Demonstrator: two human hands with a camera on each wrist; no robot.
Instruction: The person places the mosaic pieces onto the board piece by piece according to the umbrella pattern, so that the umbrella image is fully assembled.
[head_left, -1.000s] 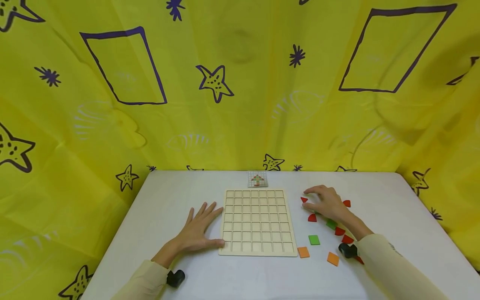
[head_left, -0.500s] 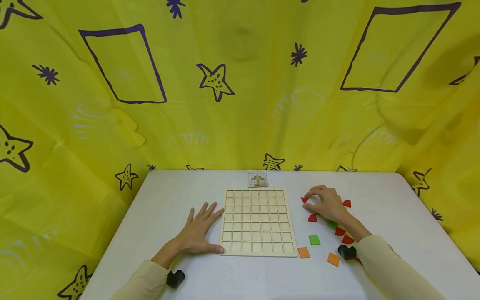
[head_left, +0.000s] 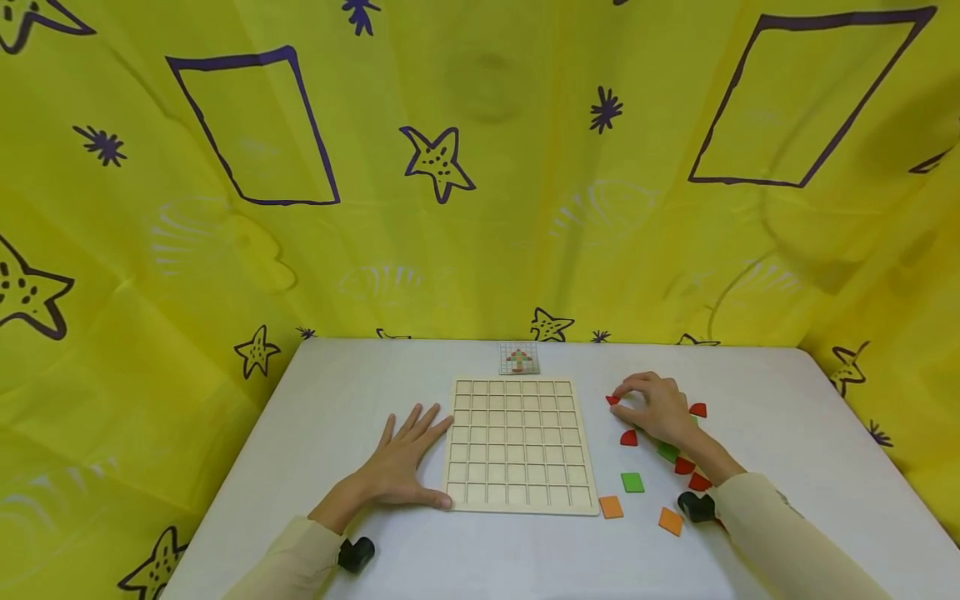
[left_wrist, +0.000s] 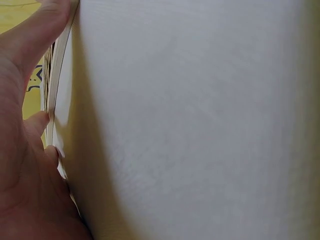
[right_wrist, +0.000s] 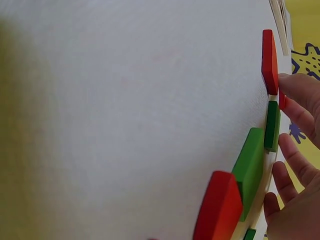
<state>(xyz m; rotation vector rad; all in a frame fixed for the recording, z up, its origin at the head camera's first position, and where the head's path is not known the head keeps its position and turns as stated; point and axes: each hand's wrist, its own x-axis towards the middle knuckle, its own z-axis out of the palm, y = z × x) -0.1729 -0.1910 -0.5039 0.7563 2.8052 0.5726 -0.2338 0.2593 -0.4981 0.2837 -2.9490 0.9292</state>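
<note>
My left hand [head_left: 397,471] lies with fingers spread on the white table, its thumb and index finger at the left edge of a pale wooden grid board [head_left: 517,442]. The board's side edge [left_wrist: 59,65] shows beyond the thumb in the left wrist view. Right of the board, my right hand [head_left: 656,408] pinches a small red tile [head_left: 612,400] between thumb and index finger. Most of this red tile [right_wrist: 282,101] is hidden behind another tile and the thumb in the right wrist view. A red quarter-circle tile [head_left: 628,438] lies just nearer than that hand.
Behind the board lies a small pattern card [head_left: 518,358]. A green square [head_left: 632,482] and two orange squares, one [head_left: 611,507] beside the board's corner, lie at right. More red and green tiles [head_left: 683,466] sit near the right forearm. A yellow curtain [head_left: 480,208] surrounds the table.
My right thumb and index finger have come together on the red tile, from apart on either side of it. The left hand stays at the board's edge.
</note>
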